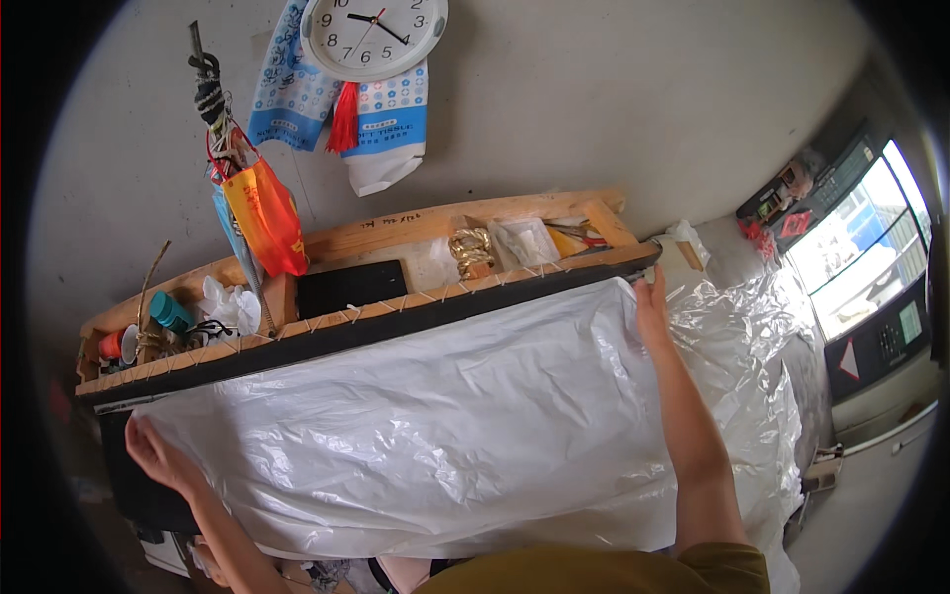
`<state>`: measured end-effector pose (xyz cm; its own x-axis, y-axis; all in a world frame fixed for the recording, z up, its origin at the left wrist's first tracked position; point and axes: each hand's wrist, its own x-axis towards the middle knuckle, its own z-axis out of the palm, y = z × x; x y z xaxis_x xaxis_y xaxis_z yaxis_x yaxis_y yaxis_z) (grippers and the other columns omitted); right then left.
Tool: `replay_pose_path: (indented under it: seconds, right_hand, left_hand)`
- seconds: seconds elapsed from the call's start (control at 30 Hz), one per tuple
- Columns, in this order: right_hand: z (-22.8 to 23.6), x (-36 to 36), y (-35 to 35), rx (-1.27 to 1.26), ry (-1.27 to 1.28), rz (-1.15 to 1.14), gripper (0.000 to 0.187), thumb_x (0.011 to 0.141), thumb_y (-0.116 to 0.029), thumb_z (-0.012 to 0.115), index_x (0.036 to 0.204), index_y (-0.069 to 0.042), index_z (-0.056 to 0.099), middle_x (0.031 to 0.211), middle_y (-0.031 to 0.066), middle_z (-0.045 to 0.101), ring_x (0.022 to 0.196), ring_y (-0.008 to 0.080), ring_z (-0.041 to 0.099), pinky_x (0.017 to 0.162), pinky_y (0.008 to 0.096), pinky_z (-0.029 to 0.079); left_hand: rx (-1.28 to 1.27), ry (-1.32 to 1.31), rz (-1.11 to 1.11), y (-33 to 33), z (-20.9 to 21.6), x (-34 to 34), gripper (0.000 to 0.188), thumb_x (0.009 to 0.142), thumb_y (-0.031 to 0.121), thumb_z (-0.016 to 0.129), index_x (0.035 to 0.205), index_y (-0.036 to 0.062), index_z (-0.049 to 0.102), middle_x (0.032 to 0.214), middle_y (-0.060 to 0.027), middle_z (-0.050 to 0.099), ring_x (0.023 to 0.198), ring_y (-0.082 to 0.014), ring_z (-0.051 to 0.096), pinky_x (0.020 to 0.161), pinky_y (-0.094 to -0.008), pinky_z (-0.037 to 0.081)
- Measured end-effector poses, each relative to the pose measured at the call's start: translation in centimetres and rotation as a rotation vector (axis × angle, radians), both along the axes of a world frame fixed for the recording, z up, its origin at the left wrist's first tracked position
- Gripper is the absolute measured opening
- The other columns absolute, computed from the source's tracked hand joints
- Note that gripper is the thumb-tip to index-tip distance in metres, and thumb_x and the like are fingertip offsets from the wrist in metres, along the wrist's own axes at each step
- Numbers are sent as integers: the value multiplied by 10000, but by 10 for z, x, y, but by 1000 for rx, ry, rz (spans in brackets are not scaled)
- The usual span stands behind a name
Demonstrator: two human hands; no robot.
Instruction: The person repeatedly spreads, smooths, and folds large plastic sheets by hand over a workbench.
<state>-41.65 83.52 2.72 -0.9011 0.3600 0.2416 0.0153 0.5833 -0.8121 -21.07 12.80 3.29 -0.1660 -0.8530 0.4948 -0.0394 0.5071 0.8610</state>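
A wide, shiny white plastic sheet (426,416) lies spread out in front of me, wrinkled and slightly see-through. My left hand (158,457) is closed at its far left corner, pinching the edge. At the far right corner my right hand (650,312) grips the sheet's edge, close against the end of a long black bar (435,290). The sheet's far edge runs along this bar. White cord lashes the bar to the front of a long wooden trough (366,235). The fingertips of both hands are partly hidden.
In the trough are a teal spool (171,312), a crumpled white bag (232,305), a dark flat panel (351,287) and a gold cord coil (471,252). An orange bag (265,218) hangs above it. More crinkled plastic (737,346) lies at right, near a window (871,238). A clock (374,35) hangs on the wall.
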Motion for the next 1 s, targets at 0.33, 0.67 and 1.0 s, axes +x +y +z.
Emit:
replay_pose_path:
  seconds: [0.33,0.67,1.0]
  right_hand:
    - [26,58,-47,-36,-69,158,205,849,-136,538,1011,-15,563,883,113,619,848,212,599,754,299,447]
    - [24,177,-221,-401,-185,667,92,874,-61,499,943,-7,526,717,17,526,649,41,457,558,199,390]
    - [58,233,-115,931,211,1167,420,765,-142,567,1157,-10,494,1260,201,441,1153,371,407,958,539,287]
  left_hand:
    - [-1085,-851,-828,98,21,74,236,702,234,630,591,60,514,814,-126,585,945,-336,543,876,-490,386]
    - [-637,-686,-1002,303,88,9,379,732,41,628,1104,47,554,1108,-115,575,1109,-296,495,957,-379,354]
    - [-517,-764,-303,97,33,80,98,844,100,527,860,43,605,798,-139,609,726,-321,600,611,-365,468]
